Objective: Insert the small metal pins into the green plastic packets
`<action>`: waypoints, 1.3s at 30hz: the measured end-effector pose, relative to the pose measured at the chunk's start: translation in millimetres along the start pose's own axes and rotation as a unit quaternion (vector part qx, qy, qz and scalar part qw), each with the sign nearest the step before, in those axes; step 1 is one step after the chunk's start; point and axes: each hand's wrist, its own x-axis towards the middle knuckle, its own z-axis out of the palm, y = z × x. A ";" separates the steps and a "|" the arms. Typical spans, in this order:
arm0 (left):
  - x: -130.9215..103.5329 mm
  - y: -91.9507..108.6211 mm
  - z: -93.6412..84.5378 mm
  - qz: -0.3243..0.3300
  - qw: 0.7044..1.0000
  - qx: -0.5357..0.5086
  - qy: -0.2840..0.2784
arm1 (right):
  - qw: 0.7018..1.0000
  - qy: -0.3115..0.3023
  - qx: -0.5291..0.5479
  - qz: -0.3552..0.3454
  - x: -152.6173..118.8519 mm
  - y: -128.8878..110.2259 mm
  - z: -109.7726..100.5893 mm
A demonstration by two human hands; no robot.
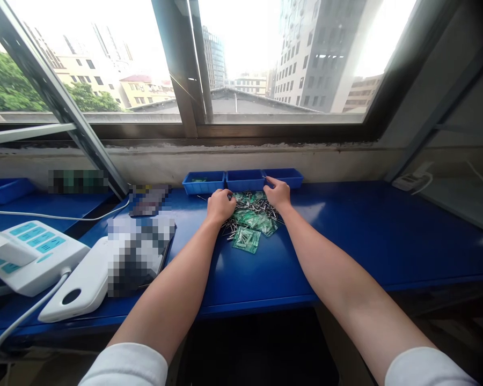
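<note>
In the middle of the blue table lies a pile of slim metal pins (261, 206), like rivets or screws, mixed with green clear packets (246, 239). My left hand (220, 207) is at the pile's left side with curled fingers; a small dark bit shows at the fingertips, too small to name. My right hand (278, 194) reaches past the pile's right side, thumb and index finger pinched around a small metal pin at the bins' front edge. Behind the pile stand the left blue bin (203, 187) with green packets inside, the middle blue bin (245, 185) and the right blue bin (292, 182).
On the left are a white power strip (44, 252), a white oblong device (80, 284) and cables. Some blurred items lie beside them. A metal shelf post (84, 139) rises at the left, and a window ledge (241, 153) runs behind the bins.
</note>
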 end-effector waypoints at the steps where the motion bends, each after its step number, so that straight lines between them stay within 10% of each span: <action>1: 0.1 0.0 0.1 0.000 1.000 0.003 -0.002 | 1.000 -0.002 -0.001 -0.003 -0.2 -0.1 0.0; 13: 0.3 5.9 5.7 0.159 0.979 -0.119 0.048 | 0.977 -0.092 0.156 -0.112 -19.5 -32.5 1.2; 21: 1.8 4.1 4.8 0.137 0.978 -0.140 0.064 | 0.971 -0.114 0.189 -0.092 -22.8 -34.3 3.6; 29: 3.1 -1.3 4.8 0.011 0.998 -0.033 0.043 | 0.995 -0.036 0.078 -0.050 -11.1 -31.1 2.6; 39: -0.1 -0.3 2.0 -0.044 0.997 0.061 -0.019 | 0.955 -0.152 -0.242 -0.079 17.2 -51.6 9.1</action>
